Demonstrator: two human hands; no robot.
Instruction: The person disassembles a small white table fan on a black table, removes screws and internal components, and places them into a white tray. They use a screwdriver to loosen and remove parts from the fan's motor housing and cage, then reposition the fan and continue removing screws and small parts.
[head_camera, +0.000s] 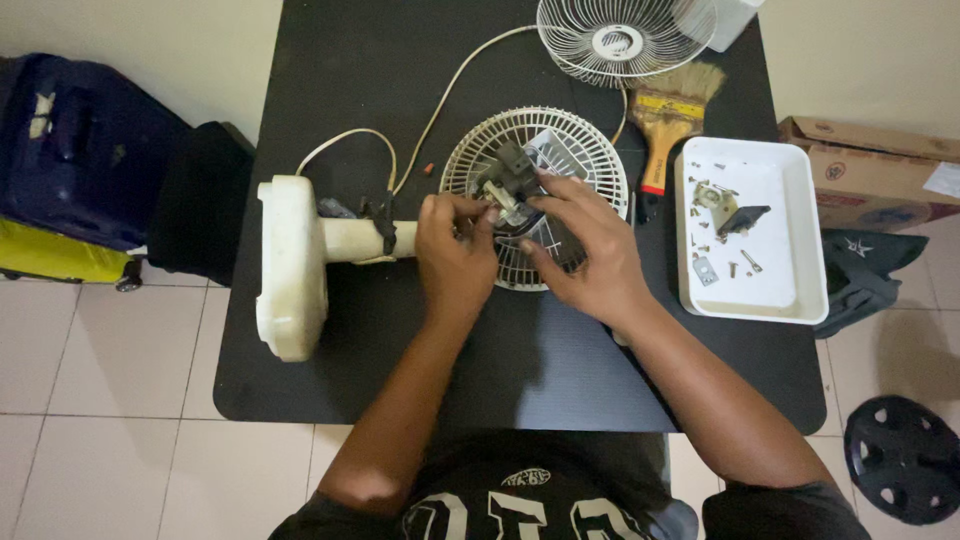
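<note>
We've got both hands on the fan motor, mid-table over the rear grille: left hand fingers pinched on it, right hand fingers curled round its far side. Fan stand lies flat at left, cord trailing up. Front grille and paintbrush behind; white tray of screws sits just right.

Dim even indoor light, soft shadows, sharp centre, slight wide-angle bending at edges
</note>
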